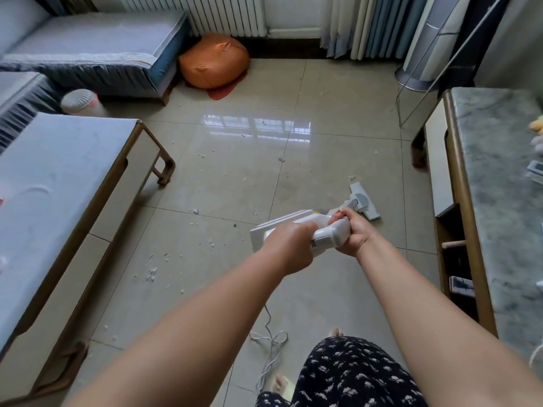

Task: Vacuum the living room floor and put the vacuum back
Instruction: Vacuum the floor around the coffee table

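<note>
Both hands grip the white vacuum (305, 230) at centre frame: left hand (289, 245) closed on the handle, right hand (354, 235) closed around the body's end. The floor head (364, 201) rests on the tiled floor (249, 177), right of centre. White debris (151, 273) lies scattered lower left; the cord (269, 342) trails toward the bottom of the frame.

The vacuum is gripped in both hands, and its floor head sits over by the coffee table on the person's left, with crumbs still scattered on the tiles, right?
Not quite. The head view shows the vacuum in both hands, left hand and right hand, but its floor head sits toward the marble-topped cabinet on the right. Crumbs still litter the tiles.
</note>
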### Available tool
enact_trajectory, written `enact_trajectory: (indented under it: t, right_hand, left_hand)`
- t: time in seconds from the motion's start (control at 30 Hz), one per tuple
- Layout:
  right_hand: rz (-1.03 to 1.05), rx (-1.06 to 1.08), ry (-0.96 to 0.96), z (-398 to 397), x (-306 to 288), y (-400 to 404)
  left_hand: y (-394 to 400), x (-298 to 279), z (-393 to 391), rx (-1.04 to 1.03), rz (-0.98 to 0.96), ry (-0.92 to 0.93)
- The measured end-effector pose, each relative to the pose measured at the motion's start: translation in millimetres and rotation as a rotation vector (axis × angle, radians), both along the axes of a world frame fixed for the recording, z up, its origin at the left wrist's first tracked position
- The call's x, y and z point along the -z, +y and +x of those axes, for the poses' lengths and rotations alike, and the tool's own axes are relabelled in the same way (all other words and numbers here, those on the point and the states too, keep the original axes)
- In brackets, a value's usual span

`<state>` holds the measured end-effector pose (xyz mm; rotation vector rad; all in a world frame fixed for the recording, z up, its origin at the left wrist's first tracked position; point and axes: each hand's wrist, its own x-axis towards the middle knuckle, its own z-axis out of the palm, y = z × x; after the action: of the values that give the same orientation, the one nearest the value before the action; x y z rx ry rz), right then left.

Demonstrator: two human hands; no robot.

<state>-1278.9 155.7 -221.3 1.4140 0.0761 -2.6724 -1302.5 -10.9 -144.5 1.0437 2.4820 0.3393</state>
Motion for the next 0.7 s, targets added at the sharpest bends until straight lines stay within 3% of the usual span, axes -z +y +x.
enact_trajectory:
  t: [0.33, 0.7]
  right_hand:
    - [-0.086, 0.077, 0.172, 8.6, 4.7, -24.8]
    - [-0.034, 0.059, 0.175, -3.0, 15.8, 9.6]
  left_hand:
    - [-27.2, -11.9, 9.8, 0.024, 0.059, 0.05]
    - [6.3, -1.8, -3.0, -0.001, 0.039, 0.025]
